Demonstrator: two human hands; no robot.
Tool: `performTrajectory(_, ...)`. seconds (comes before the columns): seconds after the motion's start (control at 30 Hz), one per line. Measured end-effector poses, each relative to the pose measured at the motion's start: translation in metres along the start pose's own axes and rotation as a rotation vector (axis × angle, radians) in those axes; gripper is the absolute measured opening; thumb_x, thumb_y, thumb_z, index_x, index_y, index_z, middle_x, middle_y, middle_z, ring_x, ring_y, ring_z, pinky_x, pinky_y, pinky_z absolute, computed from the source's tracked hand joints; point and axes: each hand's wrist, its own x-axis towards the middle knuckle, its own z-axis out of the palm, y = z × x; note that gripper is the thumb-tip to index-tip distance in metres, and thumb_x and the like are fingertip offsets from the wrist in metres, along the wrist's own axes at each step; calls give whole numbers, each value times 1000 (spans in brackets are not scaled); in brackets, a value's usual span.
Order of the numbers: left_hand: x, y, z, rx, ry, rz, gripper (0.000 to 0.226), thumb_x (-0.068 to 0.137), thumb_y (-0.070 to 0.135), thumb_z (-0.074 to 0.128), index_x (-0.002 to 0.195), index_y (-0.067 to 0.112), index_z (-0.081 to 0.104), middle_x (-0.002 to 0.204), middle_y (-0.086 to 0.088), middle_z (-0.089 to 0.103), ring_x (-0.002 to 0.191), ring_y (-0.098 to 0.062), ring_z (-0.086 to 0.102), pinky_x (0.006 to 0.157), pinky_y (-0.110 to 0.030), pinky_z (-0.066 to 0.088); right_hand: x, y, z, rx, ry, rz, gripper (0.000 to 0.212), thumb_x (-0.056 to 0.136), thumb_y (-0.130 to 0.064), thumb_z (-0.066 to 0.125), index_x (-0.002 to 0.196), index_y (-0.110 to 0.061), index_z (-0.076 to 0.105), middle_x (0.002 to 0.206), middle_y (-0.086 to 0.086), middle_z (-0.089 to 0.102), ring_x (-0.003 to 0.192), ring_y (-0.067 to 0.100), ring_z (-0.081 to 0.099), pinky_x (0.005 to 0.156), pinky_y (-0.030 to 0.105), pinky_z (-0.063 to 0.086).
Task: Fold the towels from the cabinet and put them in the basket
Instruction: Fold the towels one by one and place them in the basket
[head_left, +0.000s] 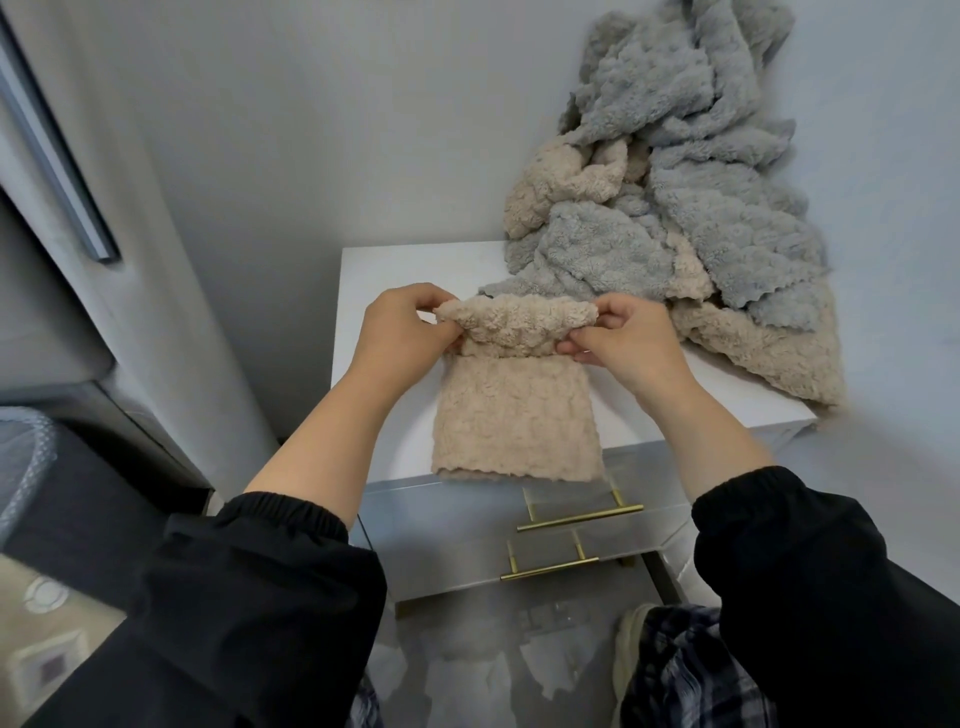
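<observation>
L hand (402, 332) & R hand (626, 340) pinch beige towel (514, 415) top edge, apparently rolled.

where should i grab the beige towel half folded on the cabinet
Likely both ends of the beige towel at its rolled far edge, one hand from each side, as the left hand and right hand pinch it. That edge is lifted; the rest lies flat on the cabinet top.
</observation>
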Motion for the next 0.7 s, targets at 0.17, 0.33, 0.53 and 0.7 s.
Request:
performTrajectory(0.17,-3,-1,2,87,0,22,16,85,7,62,87,21,67,91,9,67,74,-5,63,56,-7,38,1,10,1,-241,68,-166,30,83,4,62,89,-26,66,92,-4,70,89,5,66,78,18,50)
performTrajectory(0.33,-4,-9,3,277,-39,84,10,85,12,65,86,21,66,100,5,64,82,-9,60,73,-23,45,-4,16,-3,-470,63,-225,32,83,3,58,105,-14,71,102,-5,69,94,8,62,82,23,47)
performTrajectory(0.53,-6,-16,3,361,-102,143,7,83,14,67,89,18,67,108,2,62,95,-15,59,88,-35,48,-6,20,-3,-630,43,-273,35,83,2,58,111,-14,71,116,0,69,104,18,64,90,29,48)
performTrajectory(0.7,-8,-13,-1,279,-172,126,25,91,37,58,94,17,73,115,9,58,106,-8,51,88,-25,38,-6,19,-8,-690,-16,-258,34,84,-4,59,114,-17,70,113,1,70,99,19,65,83,29,50)
